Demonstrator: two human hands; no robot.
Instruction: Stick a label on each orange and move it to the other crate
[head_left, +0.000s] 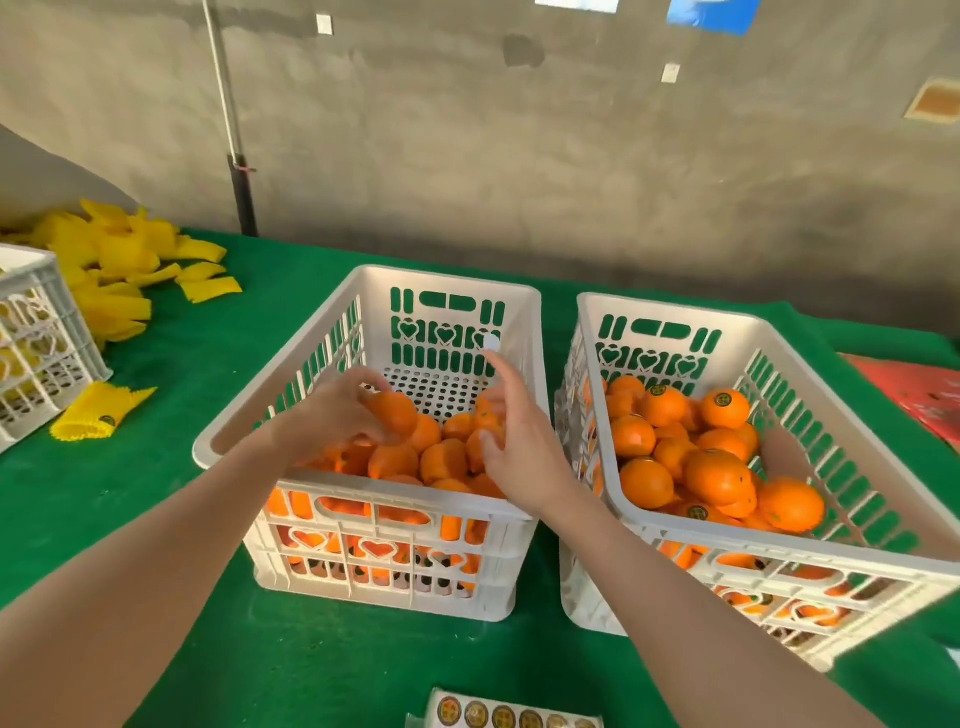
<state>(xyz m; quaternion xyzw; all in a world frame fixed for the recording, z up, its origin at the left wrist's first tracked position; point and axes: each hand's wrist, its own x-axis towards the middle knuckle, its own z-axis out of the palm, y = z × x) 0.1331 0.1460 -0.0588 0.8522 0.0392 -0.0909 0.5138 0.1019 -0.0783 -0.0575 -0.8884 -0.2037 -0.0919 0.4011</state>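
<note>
While left hand (332, 413) grips an orange (396, 413) over the left crate (447, 280), right hand (519, 447), unclenched, at its 3 o'clock carries a label (491, 343) on one fingertip; label may fold or drop off before pressing.

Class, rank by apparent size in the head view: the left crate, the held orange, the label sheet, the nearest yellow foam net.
1. left crate
2. label sheet and yellow foam net: alike; sheet cropped, so unranked
3. held orange
</note>
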